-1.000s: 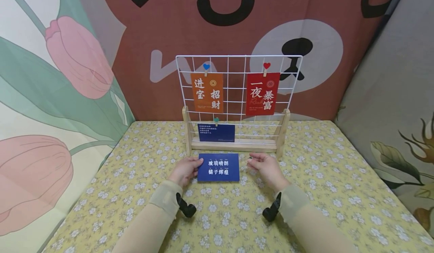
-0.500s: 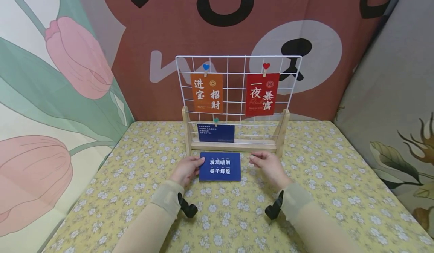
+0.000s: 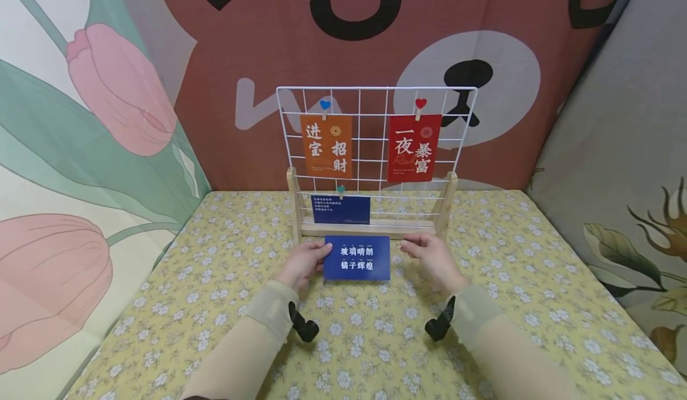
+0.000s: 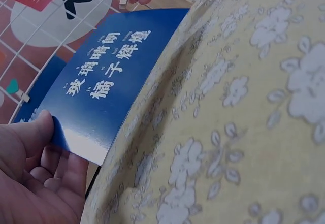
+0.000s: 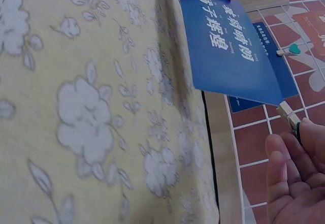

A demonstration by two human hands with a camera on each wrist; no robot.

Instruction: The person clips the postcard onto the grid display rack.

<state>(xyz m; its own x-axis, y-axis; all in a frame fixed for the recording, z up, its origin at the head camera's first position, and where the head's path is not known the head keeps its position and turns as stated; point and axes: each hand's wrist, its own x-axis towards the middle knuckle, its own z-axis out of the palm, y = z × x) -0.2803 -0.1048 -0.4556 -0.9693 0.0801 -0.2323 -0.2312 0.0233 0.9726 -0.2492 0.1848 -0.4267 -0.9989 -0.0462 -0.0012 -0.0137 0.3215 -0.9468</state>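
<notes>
Thumb and fingers of my left hand (image 3: 303, 263) pinch the left edge of a blue card (image 3: 356, 258) with white writing. It is held in front of the white wire grid rack (image 3: 374, 140), tilted toward me. To its right, my right hand (image 3: 432, 260) pinches a small wooden clothespin (image 5: 288, 115). In the right wrist view the clothespin's tip is by a corner of the card; whether they touch I cannot tell. Behind, another blue card (image 3: 341, 210) hangs low on the grid from a clothespin with a green heart (image 3: 341, 190).
Higher on the grid hang an orange card (image 3: 327, 146) under a blue heart clip (image 3: 324, 105) and a red card (image 3: 413, 148) under a red heart clip (image 3: 421, 103). The rack's wooden base (image 3: 370, 228) stands on a yellow floral tablecloth (image 3: 354, 340). Printed cloths surround the table.
My left hand has moved the blue card to the right and up toward the rack. The right hand has shifted slightly right and forward, still with the clothespin. The rack's cards stay put.
</notes>
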